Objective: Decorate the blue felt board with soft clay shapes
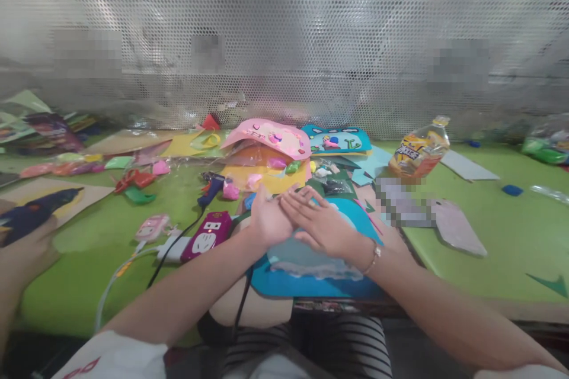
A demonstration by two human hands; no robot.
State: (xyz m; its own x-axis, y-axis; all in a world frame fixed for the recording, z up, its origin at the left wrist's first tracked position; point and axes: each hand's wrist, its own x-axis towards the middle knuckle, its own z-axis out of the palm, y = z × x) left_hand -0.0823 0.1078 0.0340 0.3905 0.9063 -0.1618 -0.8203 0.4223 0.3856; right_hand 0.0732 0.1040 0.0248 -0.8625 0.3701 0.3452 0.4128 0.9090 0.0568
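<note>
My left hand (268, 217) lies palm up over a blue felt piece (311, 281) at the near table edge. My right hand (320, 220), with a bracelet at the wrist, is laid flat across the left palm, its fingers stretched out and touching it. Nothing shows in either hand. The blue felt carries a grey fuzzy patch (306, 260) just under my right wrist. A dark blue glue gun (211, 186) lies a little to the left of my left hand, its black cord running toward me.
A purple power strip (207, 235) sits left of my arm. Pink felt (271, 136), yellow sheets, a blue felt piece (338, 140) and scraps lie behind. A tilted bottle (420, 151) stands right. Another person's hand (22, 249) is at far left. A perforated metal screen (284, 47) backs the green table (489, 213).
</note>
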